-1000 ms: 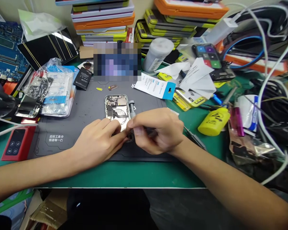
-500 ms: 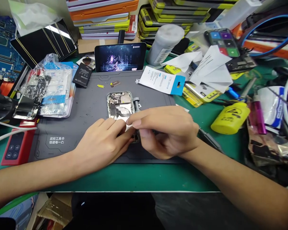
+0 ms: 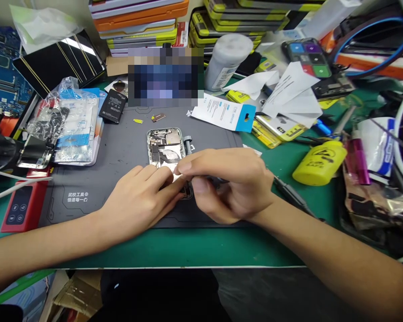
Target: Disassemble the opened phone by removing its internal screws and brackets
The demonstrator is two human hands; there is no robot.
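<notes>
An opened phone body [image 3: 164,145] with its insides showing lies on the grey work mat [image 3: 121,152]. My left hand [image 3: 139,199] rests across its lower half, fingers pressed together on the frame. My right hand [image 3: 230,183] is curled beside it, index finger and thumb pinching a thin dark tool [image 3: 290,192] whose handle runs out to the right; a small white strip shows at the fingertips. A short grey metal part [image 3: 188,144] lies just right of the phone.
A standing phone with a lit screen [image 3: 164,76] is at the mat's far edge. Bagged parts [image 3: 70,120] and a red device [image 3: 20,208] lie left. A yellow bottle [image 3: 317,162], papers, cables and stacked cases crowd the right and back.
The view has shifted slightly. My right hand's fingertips have moved a little up and left over the phone; the left hand stays on the frame.
</notes>
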